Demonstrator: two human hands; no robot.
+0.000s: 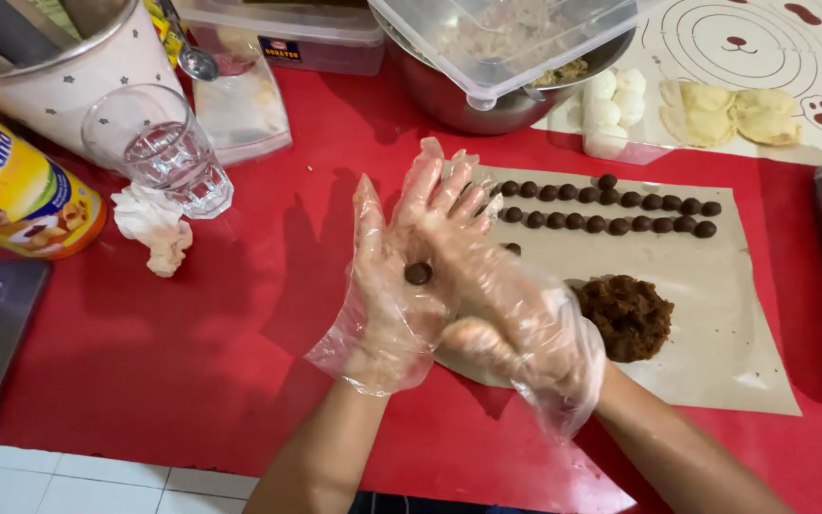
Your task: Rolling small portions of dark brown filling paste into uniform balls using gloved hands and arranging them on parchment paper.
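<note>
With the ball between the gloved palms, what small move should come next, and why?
Probably set the dark ball, lying on the left hand under the right hand, beside the rows of balls on the brown paper: it already looks round like them.

The light is bright and warm. Soft dark shadows lie on the red table under the hands. The clear gloves shine a little. Far things at the top look slightly blurry.

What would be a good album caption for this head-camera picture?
Two gloved hands, left hand and right hand, press a dark ball beside rows of finished balls on paper.
</note>
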